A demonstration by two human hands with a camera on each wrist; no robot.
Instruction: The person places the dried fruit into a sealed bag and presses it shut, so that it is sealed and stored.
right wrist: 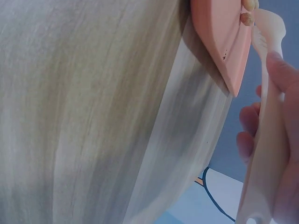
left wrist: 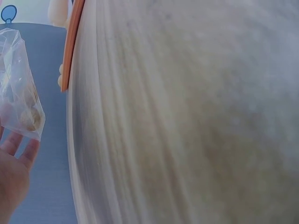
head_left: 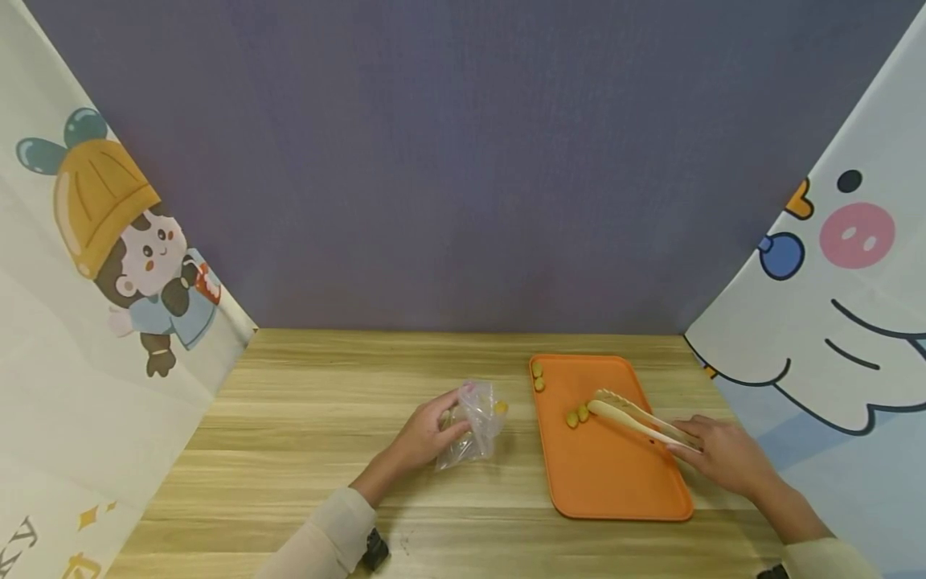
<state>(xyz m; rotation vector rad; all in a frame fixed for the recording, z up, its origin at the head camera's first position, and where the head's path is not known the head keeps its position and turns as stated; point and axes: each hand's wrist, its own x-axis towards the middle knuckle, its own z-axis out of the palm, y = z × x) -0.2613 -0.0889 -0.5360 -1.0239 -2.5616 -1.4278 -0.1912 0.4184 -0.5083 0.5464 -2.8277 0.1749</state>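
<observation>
My left hand (head_left: 422,434) holds a clear plastic bag (head_left: 473,430) between thumb and fingers, left of the orange tray (head_left: 615,474). Small yellowish-brown pieces show through the bag in the left wrist view. In my right hand (head_left: 727,456) is a pair of cream-coloured tongs (head_left: 637,420), gripped near the back end over the tray's right edge. The tong tips lie right at two small oval brown pieces (head_left: 573,419) near the tray's middle. Two more such pieces (head_left: 538,378) sit in the tray's far left corner.
The tray lies on a wood-grain table (head_left: 304,418). A dark grey-blue panel (head_left: 463,177) stands along the table's back edge. White printed cloths with cartoon figures (head_left: 861,322) flank it on both sides.
</observation>
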